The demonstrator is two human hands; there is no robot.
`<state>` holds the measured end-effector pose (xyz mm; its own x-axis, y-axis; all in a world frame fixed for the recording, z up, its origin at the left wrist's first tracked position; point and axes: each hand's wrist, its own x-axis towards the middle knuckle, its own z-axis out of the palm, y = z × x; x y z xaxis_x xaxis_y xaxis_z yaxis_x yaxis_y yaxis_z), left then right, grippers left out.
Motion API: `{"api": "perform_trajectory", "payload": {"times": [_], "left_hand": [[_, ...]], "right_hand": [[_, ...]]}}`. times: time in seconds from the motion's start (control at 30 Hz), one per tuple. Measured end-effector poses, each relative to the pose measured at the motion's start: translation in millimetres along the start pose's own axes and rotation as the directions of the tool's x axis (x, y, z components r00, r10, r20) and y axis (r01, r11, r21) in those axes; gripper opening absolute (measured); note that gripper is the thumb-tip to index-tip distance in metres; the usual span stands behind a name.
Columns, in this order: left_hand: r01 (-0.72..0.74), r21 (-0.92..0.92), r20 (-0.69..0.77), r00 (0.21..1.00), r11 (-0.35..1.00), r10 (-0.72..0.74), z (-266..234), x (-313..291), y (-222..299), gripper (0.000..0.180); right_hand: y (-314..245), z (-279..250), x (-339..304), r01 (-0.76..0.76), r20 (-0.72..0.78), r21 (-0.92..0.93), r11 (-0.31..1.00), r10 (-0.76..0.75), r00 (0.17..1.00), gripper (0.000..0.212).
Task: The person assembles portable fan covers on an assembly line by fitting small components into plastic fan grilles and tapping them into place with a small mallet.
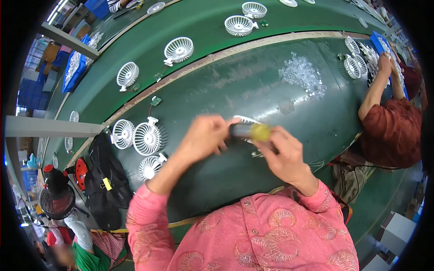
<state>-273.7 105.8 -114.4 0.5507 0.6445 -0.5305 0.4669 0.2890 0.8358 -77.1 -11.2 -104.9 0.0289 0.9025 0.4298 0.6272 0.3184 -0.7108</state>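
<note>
Over the green table, my left hand (pixel 205 137) is closed, its fingertips at the left edge of a white fan cage (pixel 244 119). In front of that cage is a short dark cylindrical tool with a yellow-green end (pixel 260 132), smeared by motion. My right hand (pixel 285 153) closes its fingers round the yellow end. The tool and my hands hide most of the cage. Left of my left forearm lie more white fan cages (pixel 147 138), one with a small green circuit board (pixel 156 100) on a wire beside it.
A pile of small clear parts (pixel 302 74) lies on the table's far right. Beyond the ledge, a green conveyor belt (pixel 205 34) carries fan cages. A black bag (pixel 106 180) and a grey post (pixel 54 126) are at left. A co-worker (pixel 392 131) works at right beside a blue tray (pixel 379 43).
</note>
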Motion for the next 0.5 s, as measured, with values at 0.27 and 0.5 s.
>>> {"api": "perform_trajectory", "payload": {"times": [0.27, 0.5], "left_hand": [[-0.013, 0.991, -0.117, 0.433, 0.136, 0.894, -124, 113, 13, 0.028], [0.119, 0.993, -0.083, 0.583, 0.016, 0.808, -107, 89, 23, 0.013]], "right_hand": [[-10, 0, 7, -0.671, 0.344, 0.6, 0.435, 0.617, 0.708, 0.014], [37, 17, 13, -0.753, 0.401, 0.187, 0.631, 0.651, 0.645, 0.025]]}}
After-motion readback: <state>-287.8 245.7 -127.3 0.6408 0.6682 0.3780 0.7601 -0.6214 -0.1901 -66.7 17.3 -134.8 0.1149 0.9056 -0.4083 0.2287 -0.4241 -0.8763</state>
